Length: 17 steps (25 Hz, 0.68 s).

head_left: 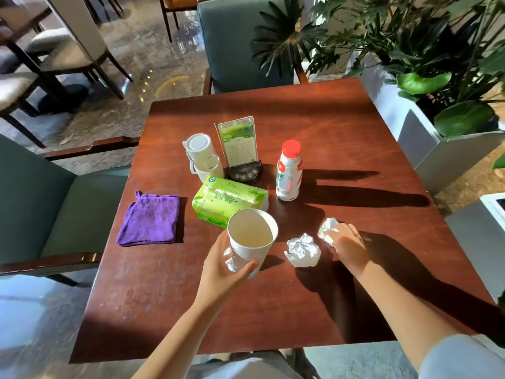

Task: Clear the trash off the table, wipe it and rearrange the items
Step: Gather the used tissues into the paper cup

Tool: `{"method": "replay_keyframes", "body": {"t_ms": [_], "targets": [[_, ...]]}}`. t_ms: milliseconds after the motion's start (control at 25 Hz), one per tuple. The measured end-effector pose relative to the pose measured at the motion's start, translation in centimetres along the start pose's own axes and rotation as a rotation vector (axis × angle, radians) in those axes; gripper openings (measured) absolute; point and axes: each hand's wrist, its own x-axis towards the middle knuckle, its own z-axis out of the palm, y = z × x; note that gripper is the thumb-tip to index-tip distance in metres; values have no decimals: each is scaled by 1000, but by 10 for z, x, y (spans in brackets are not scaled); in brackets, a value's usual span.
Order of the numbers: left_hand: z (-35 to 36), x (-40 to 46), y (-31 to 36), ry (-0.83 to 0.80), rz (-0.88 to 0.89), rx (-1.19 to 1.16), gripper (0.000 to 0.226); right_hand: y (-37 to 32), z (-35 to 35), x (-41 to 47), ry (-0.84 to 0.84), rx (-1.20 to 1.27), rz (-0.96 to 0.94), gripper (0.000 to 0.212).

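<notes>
My left hand [224, 266] grips an empty white paper cup [251, 236] just above the dark wooden table [341, 132]. My right hand [348, 243] lies over a crumpled white tissue [326, 228], fingers curled on it. A second crumpled tissue [303, 251] lies between the cup and my right hand. A folded purple cloth [150, 218] rests at the table's left side. A green tissue pack [229, 199], a white lidded tumbler [202, 157], a menu stand [241, 151] and a red-capped white bottle [289, 172] stand in the middle.
Water drops [134, 299] spot the near left of the table. Green chairs stand at the left [54, 209] and far side [240, 42]. White planters with leafy plants [426, 86] line the right edge.
</notes>
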Motion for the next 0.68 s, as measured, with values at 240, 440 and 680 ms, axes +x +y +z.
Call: {"method": "replay_keyframes", "body": {"t_ms": [240,440,680], "targets": [[-2,0,0,-26,57,42,74,-82,-56,-29,203,481,-30,15],[-1,0,1,-38,124,80,76,-160,-85,-55,265,483,-420,37],[-12,-2,19,-19,191,28,69,-193,-63,-80,349,238,-517,39]]}}
